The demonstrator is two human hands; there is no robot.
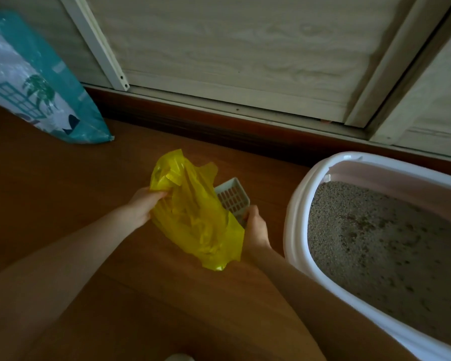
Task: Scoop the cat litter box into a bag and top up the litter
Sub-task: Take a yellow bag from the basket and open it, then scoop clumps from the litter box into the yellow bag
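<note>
Above the smooth brown wooden floor (63, 194), the left hand (138, 208) pinches the gathered upper edge of a thin, crinkled yellow plastic bag (193, 217), its grip clamped on the film, so that the bag hangs slack and creased between both forearms. Just beside the bag on its right, the right hand (257, 229) has its fingers curled round the near end of a white plastic scoop (232, 198), a rigid, boxy shovel with raised side walls and a slotted floor; part of it is hidden behind the bag. Further right stands the litter box (297, 204), an oval tub with a broad, glossy white rim and pale pink inner walls, filled with coarse grey granular litter (380, 235) whose surface is pitted with small dents. At the far left, a teal and white litter sack (37, 82) with a printed plant design leans on the pale wood-grain panelled wall (232, 48), well apart from the hands.
</note>
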